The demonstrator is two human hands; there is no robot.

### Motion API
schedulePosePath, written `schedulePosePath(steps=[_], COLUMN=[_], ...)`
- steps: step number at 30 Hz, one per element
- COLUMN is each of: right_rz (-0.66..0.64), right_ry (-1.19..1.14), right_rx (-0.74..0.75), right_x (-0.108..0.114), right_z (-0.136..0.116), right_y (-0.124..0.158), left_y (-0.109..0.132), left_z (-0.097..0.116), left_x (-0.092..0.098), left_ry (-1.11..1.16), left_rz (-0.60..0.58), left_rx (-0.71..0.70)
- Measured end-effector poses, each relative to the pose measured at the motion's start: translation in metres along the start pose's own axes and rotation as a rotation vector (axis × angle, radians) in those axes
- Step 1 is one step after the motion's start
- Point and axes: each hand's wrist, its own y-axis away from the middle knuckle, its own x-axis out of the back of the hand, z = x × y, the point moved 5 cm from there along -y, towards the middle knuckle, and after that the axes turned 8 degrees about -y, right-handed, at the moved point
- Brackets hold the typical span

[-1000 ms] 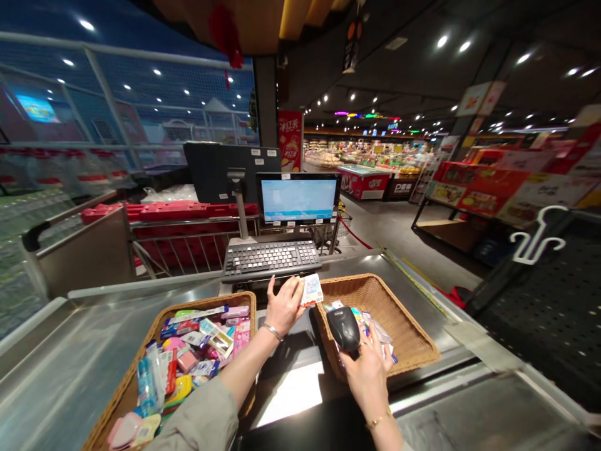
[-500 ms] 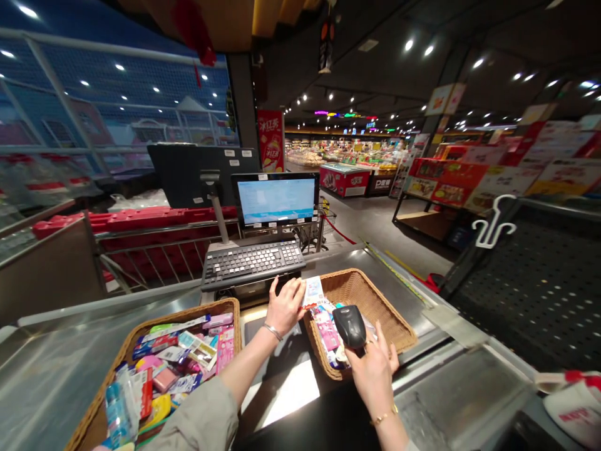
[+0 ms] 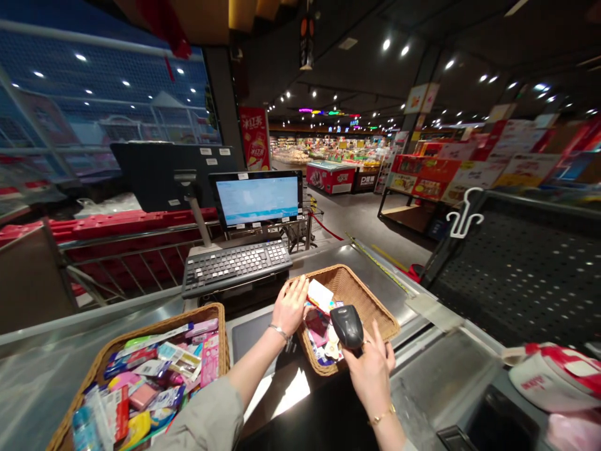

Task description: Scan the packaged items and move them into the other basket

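My right hand (image 3: 372, 369) grips a black handheld barcode scanner (image 3: 347, 326), its head over the near part of the right wicker basket (image 3: 370, 294). My left hand (image 3: 290, 307) is at that basket's left rim, fingers stretched out and thumb toward the inside. Just beside the thumb, a white card-like packet (image 3: 320, 294) with a red edge lies tilted in the basket; whether the thumb touches it I cannot tell. Under the scanner are several small packaged goods (image 3: 319, 329), partly hidden. The left wicker basket (image 3: 223, 344) holds a pile of colourful packaged items (image 3: 150, 376).
Behind the baskets stand a keyboard (image 3: 237, 266), a lit monitor (image 3: 258, 199) and a second, dark screen (image 3: 164, 178). A metal counter (image 3: 446, 360) runs to the right, with a white and red bag (image 3: 549, 379) on it. A perforated black panel (image 3: 530, 269) rises at the right.
The packet by my left hand has tipped over into the right basket, and my left fingers have straightened. The scanner stays over the basket. The whole view has turned slightly right.
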Motion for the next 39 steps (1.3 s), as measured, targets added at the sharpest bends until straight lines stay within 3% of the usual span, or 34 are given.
schedulePosePath(steps=[4,12,21,30,39], right_rz=[0.004,-0.045,-0.147,-0.270,-0.359], right_ry=[0.002,-0.028,-0.070,-0.137,-0.219], right_rx=[0.011,0.085,0.257,0.303,0.324], right_x=[-0.003,-0.030,-0.062,-0.095,-0.108], right_z=[0.000,-0.017,-0.067,-0.098,-0.123], right_y=[0.001,0.002,0.011,0.024,0.033], left_y=[0.002,0.033,0.096,0.167,0.208], left_z=[-0.002,-0.034,-0.082,-0.124,-0.150], left_x=[0.004,0.022,0.036,0.043,0.055], left_ry=[-0.015,-0.061,-0.117,-0.231,-0.274], left_rz=[-0.067,-0.143,-0.239,-0.276,-0.328], left_rx=[0.031,0.129,0.272,0.418,0.510])
